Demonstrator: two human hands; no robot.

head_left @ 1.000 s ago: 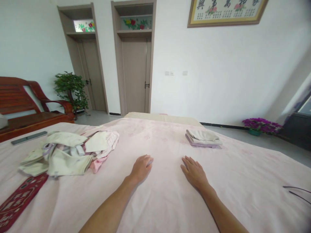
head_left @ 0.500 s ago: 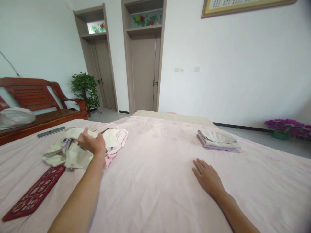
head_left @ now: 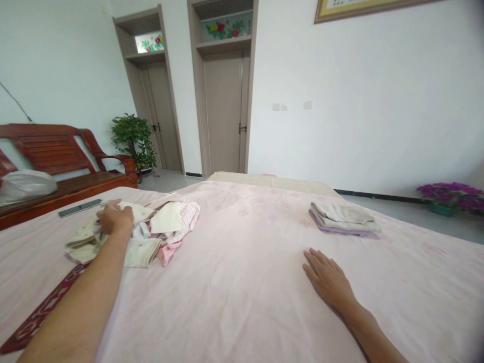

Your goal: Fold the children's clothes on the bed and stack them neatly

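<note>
A crumpled pile of clothes lies on the left of the bed, in cream, striped and pink cloth. My left hand is at the pile's left part, fingers curled into a cream garment; the fingertips are partly hidden. On the right, my right hand rests flat on the pink sheet, fingers stretched out and holding nothing. Just beyond it sits a folded stack of clothes, grey-beige above and lilac below.
A dark red phone-shaped mat with lettering lies partly under my left forearm. Behind the pile is a smartphone. A wooden bench with a plastic bag stands at left; purple flowers are on the floor at right.
My left hand has moved left across the pile, and the cream cloth under it has shifted. The right hand stays flat in nearly the same place.
</note>
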